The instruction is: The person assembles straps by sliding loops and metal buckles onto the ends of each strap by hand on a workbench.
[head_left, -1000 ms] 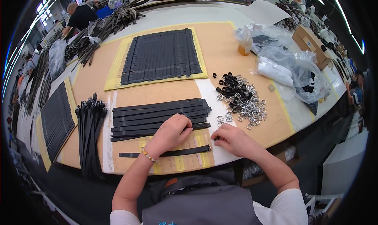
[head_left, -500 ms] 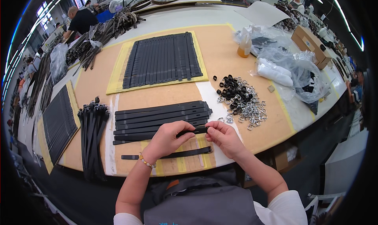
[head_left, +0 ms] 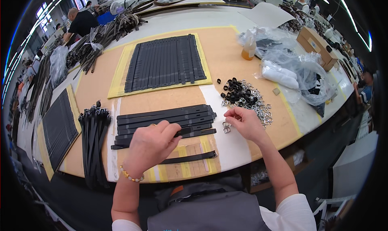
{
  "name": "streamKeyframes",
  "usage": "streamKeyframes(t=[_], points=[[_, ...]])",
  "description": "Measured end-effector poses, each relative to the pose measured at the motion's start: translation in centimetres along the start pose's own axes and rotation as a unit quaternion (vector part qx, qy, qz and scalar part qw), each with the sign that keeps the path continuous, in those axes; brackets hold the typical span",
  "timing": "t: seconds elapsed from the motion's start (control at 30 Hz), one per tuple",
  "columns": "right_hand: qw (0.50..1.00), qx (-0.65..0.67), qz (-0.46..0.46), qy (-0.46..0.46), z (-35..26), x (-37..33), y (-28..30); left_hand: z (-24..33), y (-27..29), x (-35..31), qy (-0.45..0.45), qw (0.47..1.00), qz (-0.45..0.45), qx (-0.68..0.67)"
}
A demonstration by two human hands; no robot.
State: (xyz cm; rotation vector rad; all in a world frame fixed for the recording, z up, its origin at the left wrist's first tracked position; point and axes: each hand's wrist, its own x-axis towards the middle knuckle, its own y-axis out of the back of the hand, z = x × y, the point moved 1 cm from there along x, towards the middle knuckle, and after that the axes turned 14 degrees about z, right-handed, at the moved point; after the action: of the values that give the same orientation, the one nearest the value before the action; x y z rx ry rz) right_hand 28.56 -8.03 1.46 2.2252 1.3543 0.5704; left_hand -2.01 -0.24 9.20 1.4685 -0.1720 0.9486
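My left hand [head_left: 155, 141] is closed on a black belt strap [head_left: 200, 132], whose slotted end points right toward my other hand. To the right, my right hand [head_left: 246, 124] has its thumb and fingers pinched together; anything between them is too small to make out. Loose silver buckles [head_left: 226, 130] lie just below those fingertips. Beyond them spreads a pile of silver buckles and black keeper loops [head_left: 240, 92]. A row of black straps [head_left: 165, 114] lies flat behind my left hand. Nearer me rests a single strap with a buckle at its right end [head_left: 194, 157].
A yellow-edged board [head_left: 117, 85] carries many black straps at the back; another board [head_left: 47, 154] leans at left. A bundle of buckled straps [head_left: 95, 144] hangs over the front edge. An amber bottle [head_left: 248, 51], plastic bags [head_left: 307, 75] and a cardboard box [head_left: 317, 48] stand right. People work beyond.
My hands have drawn apart. The left moved left and nearer with the strap; the right let go of the strap end and shifted right and farther, toward the buckles.
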Motion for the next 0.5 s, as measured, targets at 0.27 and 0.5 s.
streamKeyframes(t=[0.27,0.5], points=[[0.951,-0.185,-0.049,0.244,0.0,0.5,-1.1,-0.2,1.5,0.1,0.029,0.999,-0.031,0.022],[0.987,0.012,-0.158,-0.012,-1.9,0.1,0.1,-1.5,-4.8,-3.7,0.235,0.916,-0.107,-0.306]])
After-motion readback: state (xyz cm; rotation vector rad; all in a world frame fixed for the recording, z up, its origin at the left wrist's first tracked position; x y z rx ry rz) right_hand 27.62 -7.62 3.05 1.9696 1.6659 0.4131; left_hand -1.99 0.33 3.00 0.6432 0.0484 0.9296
